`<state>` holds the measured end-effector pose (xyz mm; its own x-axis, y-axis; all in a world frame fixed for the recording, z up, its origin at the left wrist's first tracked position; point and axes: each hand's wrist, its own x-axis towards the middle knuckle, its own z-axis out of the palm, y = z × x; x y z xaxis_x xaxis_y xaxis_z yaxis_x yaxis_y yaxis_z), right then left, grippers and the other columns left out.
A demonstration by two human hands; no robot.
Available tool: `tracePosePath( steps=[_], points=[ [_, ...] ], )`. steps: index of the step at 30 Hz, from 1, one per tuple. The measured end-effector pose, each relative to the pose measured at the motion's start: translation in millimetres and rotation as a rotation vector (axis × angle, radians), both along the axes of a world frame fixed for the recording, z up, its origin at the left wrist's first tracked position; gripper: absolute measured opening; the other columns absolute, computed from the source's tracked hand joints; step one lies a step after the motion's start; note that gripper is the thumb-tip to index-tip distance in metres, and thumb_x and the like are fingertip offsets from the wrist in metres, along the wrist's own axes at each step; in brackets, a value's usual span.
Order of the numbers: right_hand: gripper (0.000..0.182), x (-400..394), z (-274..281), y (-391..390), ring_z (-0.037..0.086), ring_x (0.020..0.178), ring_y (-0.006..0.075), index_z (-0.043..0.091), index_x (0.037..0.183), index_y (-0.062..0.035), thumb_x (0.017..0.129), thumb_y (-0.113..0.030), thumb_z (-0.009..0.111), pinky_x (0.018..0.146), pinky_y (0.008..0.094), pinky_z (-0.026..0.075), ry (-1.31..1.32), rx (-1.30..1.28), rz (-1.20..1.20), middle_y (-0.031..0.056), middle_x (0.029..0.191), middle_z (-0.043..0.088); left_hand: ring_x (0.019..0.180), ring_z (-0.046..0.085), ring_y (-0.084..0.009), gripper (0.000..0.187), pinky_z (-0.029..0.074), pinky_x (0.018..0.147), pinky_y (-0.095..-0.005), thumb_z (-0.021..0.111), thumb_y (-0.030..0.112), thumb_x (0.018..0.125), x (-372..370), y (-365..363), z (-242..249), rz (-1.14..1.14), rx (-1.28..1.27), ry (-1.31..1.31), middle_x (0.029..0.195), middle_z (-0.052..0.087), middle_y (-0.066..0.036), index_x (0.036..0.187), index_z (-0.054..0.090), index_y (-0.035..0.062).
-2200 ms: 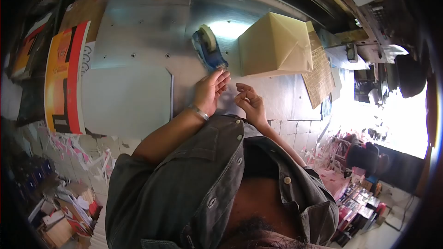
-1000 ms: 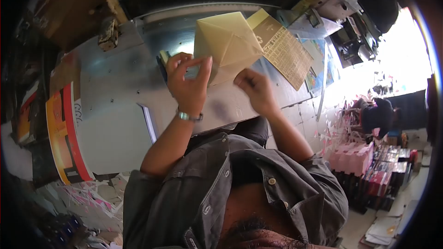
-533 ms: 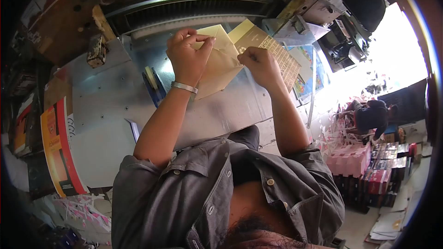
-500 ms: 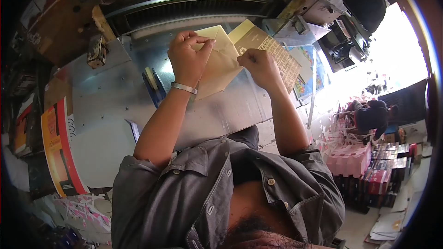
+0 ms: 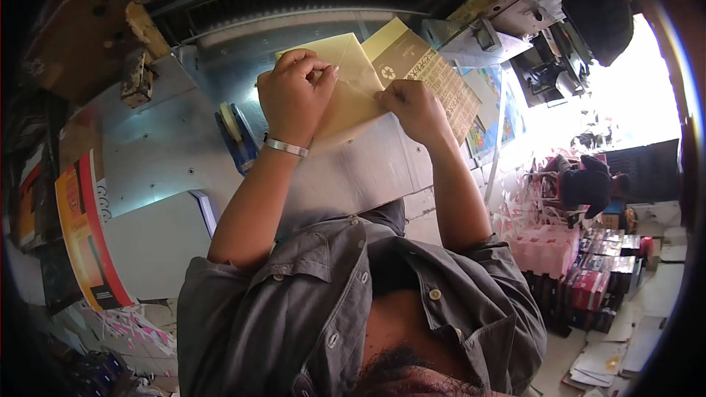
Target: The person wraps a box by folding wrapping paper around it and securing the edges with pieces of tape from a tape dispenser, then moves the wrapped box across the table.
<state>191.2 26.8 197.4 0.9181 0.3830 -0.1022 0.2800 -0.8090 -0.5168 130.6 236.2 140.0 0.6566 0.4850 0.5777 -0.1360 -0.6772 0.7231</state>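
Note:
A cream paper sheet or stack (image 5: 346, 95) lies on the metal table under my hands, a crease line across its upper part. My left hand (image 5: 296, 99), with a metal band at the wrist, is over the left side of the paper. Its fingers are curled and the thumb pressed toward them; what they hold, if anything, is hidden. My right hand (image 5: 415, 109) pinches the paper's right edge between thumb and curled fingers. Partly behind the cream paper lies a brown printed sheet (image 5: 434, 77) with a recycling symbol and a pale yellow strip along its upper edge.
The metal table (image 5: 169, 151) spreads leftward, with a blue holder (image 5: 237, 136) beside my left forearm. A red-orange printed sheet (image 5: 88, 235) lies at far left. A machine slot (image 5: 309, 11) runs along the back. At right, a person (image 5: 588, 184) bends near stacked bundles (image 5: 544, 248).
My left hand has shifted slightly left and down over the cream paper. My right hand stays at the paper's right edge. The whole view has tilted a little.

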Motion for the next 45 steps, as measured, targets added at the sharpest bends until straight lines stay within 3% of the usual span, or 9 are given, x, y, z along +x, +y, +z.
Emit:
tracePosePath(
  steps=[6, 9, 12, 15, 28, 36, 39, 42, 45],
  points=[
    [0.036, 3, -1, 1, 0.073, 0.085, 0.0350, 0.078, 0.094, -0.0066, 0.092, -0.042, 0.070, 0.078, 0.0463, 0.055, -0.016, -0.059, 0.001, 0.0170, 0.086, 0.075, 0.082, 0.070, -0.0173, 0.014, 0.046, 0.077, -0.0394, 0.084, 0.027, 0.080, 1, 0, 0, 0.003, 0.057, 0.062, 0.096, 0.074, 0.005, 0.080, 0.076, 0.0168],
    [0.034, 1, -2, 3, 0.065, 0.069, 0.0208, 0.073, 0.087, 0.0002, 0.092, -0.034, 0.072, 0.069, 0.0393, 0.050, -0.074, -0.026, 0.013, 0.0135, 0.073, 0.067, 0.085, 0.070, -0.0175, 0.014, 0.045, 0.077, -0.0394, 0.084, 0.028, 0.081, 0, 0, 0, 0.002, 0.067, 0.074, 0.098, 0.074, 0.005, 0.081, 0.076, 0.0170],
    [0.034, 1, 1, 5, 0.065, 0.068, 0.0210, 0.073, 0.087, 0.0003, 0.091, -0.034, 0.072, 0.068, 0.0395, 0.050, -0.073, -0.064, 0.007, 0.0136, 0.072, 0.067, 0.074, 0.071, -0.0168, 0.015, 0.050, 0.072, -0.0372, 0.085, 0.026, 0.081, 1, 1, -1, 0.020, 0.124, 0.039, 0.097, 0.074, 0.002, 0.081, 0.075, 0.0146],
    [0.040, 5, 5, 6, 0.074, 0.085, 0.0356, 0.078, 0.096, -0.0053, 0.090, -0.044, 0.070, 0.078, 0.0476, 0.055, -0.002, -0.135, 0.019, 0.0179, 0.085, 0.075, 0.072, 0.071, -0.0170, 0.016, 0.050, 0.073, -0.0382, 0.085, 0.026, 0.081, 1, 1, -1, 0.048, 0.166, 0.031, 0.098, 0.074, 0.002, 0.082, 0.075, 0.0144],
    [0.042, 12, 4, 8, 0.074, 0.084, 0.0343, 0.076, 0.091, -0.0037, 0.087, -0.046, 0.074, 0.076, 0.0457, 0.055, 0.028, -0.198, 0.032, 0.0181, 0.084, 0.074, 0.087, 0.070, -0.0195, 0.016, 0.046, 0.080, -0.0425, 0.082, 0.027, 0.082, 2, 1, 5, 0.018, 0.174, 0.188, 0.100, 0.072, 0.004, 0.078, 0.070, 0.0162],
    [0.056, 23, -1, -5, 0.073, 0.081, 0.0305, 0.073, 0.096, -0.0047, 0.087, -0.060, 0.076, 0.074, 0.0449, 0.054, 0.085, -0.321, 0.016, 0.0160, 0.082, 0.073, 0.128, 0.054, -0.0322, 0.040, 0.041, 0.102, -0.0531, 0.083, 0.030, 0.078, 5, 9, 4, 0.106, 0.173, 0.237, 0.134, 0.060, -0.008, 0.114, 0.066, 0.0213],
    [0.056, 15, -1, -5, 0.072, 0.095, 0.0315, 0.068, 0.125, -0.0069, 0.090, -0.049, 0.078, 0.085, 0.0445, 0.055, 0.115, -0.150, 0.002, 0.0174, 0.104, 0.074, 0.134, 0.051, -0.0330, 0.050, 0.039, 0.107, -0.0547, 0.083, 0.029, 0.079, 11, 18, -6, 0.084, 0.108, 0.238, 0.139, 0.056, -0.010, 0.124, 0.064, 0.0233],
    [0.067, 9, -5, -4, 0.061, 0.128, 0.0352, 0.051, 0.153, -0.0210, 0.093, -0.033, 0.077, 0.109, 0.0497, 0.048, -0.130, 0.177, 0.274, 0.0202, 0.143, 0.059, 0.135, 0.050, -0.0353, 0.051, 0.038, 0.108, -0.0556, 0.082, 0.028, 0.078, 15, 22, -8, 0.019, 0.082, 0.251, 0.141, 0.055, -0.012, 0.126, 0.063, 0.0244],
    [0.075, 15, 16, 8, 0.036, 0.152, 0.0365, 0.041, 0.160, -0.0398, 0.095, -0.021, 0.073, 0.126, 0.0581, 0.028, -0.375, -0.298, 0.538, 0.0180, 0.166, 0.033, 0.136, 0.049, -0.0361, 0.050, 0.038, 0.108, -0.0558, 0.080, 0.026, 0.078, 16, 24, -7, -0.023, 0.046, 0.237, 0.141, 0.055, -0.012, 0.125, 0.064, 0.0244]
  ],
)
